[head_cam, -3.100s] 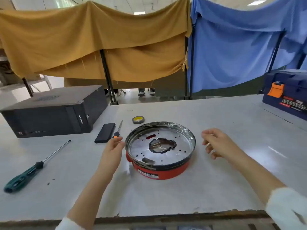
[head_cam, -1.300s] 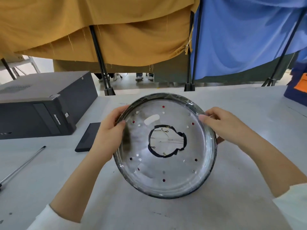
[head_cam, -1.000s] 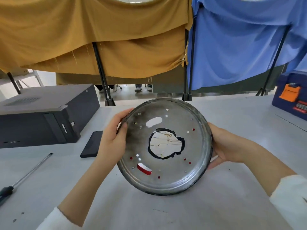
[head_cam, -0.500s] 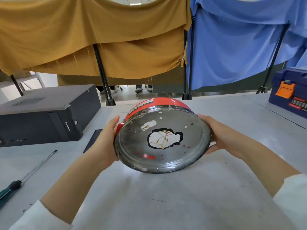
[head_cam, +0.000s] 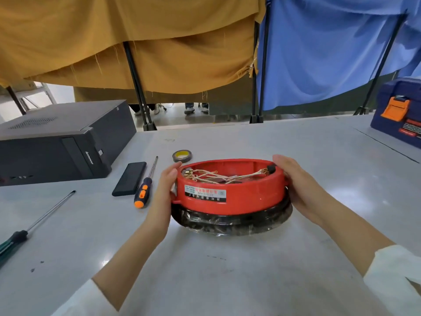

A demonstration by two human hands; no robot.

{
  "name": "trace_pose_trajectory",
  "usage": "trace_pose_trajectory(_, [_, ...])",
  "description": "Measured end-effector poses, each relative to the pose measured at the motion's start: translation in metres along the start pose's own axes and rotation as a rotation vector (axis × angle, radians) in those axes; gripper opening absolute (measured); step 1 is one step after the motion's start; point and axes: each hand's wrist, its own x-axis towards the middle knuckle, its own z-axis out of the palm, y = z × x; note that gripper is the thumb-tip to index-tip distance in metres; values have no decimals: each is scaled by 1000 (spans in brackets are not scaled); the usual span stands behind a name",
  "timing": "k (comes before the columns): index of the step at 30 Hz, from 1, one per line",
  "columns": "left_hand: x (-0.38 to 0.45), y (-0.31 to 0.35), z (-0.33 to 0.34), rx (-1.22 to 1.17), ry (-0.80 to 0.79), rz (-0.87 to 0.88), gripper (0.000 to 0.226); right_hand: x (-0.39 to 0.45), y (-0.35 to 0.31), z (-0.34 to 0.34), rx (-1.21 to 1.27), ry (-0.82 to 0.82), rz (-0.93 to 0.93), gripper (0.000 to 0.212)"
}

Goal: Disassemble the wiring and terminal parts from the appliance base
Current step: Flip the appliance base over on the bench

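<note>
A single head-worn wide-angle view looked forward and down over the grey table [head_cam: 227,281] from its near edge. It sat close above the two hands [head_cam: 167,190], which reached in from the bottom corners. Farther off, it faced the hanging mustard-yellow cloth [head_cam: 136,42] left and blue cloth [head_cam: 330,53] right.

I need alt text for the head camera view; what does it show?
Two hands, left hand and right hand, hold a round red plastic appliance base on a grey table, its open side up showing pale wires. An orange-handled screwdriver lies left.
</note>
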Motion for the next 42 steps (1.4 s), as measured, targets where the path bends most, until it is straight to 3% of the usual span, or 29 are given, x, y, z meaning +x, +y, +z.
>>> trace_pose_trajectory(4, [-4,-21,-7,34,-51,-30,57,-2,21,-1,-44,60,-55,37])
trace_pose_trajectory(10, [-3,-38,-16,144,-2,-76,33,-12,48,2,-125,26,-151,42])
trace_pose_trajectory(19, [-3,-42,-25,287,-13,-33,31,-16,45,-5,-267,-60,-129,45])
trace_pose_trajectory(22, [2,-31,-28,333,-23,-62,26,-12,32,-7,-485,-47,-180,42])
trace_pose_trajectory(25, [15,-19,-25,434,-32,-69,29,-5,17,-1,-827,-7,-396,36])
trace_pose_trajectory(29, [35,-5,-10,452,-90,-94,32,12,-4,30,-957,-179,-535,24])
trace_pose_trajectory(34, [47,-10,-1,463,-92,-125,29,41,-5,72,-1161,-582,-333,24])
trace_pose_trajectory(42, [56,-27,-14,276,-57,-117,28,59,19,79,-1081,-503,-360,12])
